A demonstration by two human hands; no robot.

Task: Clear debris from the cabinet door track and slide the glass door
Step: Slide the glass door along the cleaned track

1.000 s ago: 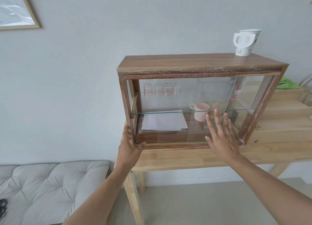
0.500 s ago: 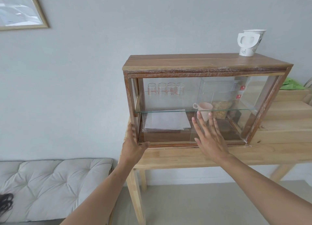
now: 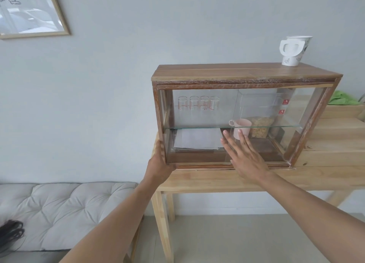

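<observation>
A wooden cabinet (image 3: 237,73) with a sliding glass front stands on a light wooden table (image 3: 217,179). A vertical edge of a glass door (image 3: 234,112) shows near the middle. My right hand (image 3: 245,156) lies flat on the lower glass, fingers spread, with the fingertips at that edge. My left hand (image 3: 160,164) grips the cabinet's lower left corner post. The bottom door track (image 3: 203,165) runs along the front; a few pale specks lie at its right end (image 3: 289,164).
Inside are several glasses (image 3: 197,105), a pink mug (image 3: 242,128), a jar of cereal (image 3: 260,128) and papers (image 3: 197,140). A paper cup (image 3: 294,51) stands on top. A grey cushion (image 3: 59,209) lies at the lower left, a green cloth (image 3: 343,100) at the right.
My right hand has slid left across the glass, from the right half to the middle. The left hand stays on the corner. The view has shifted left.
</observation>
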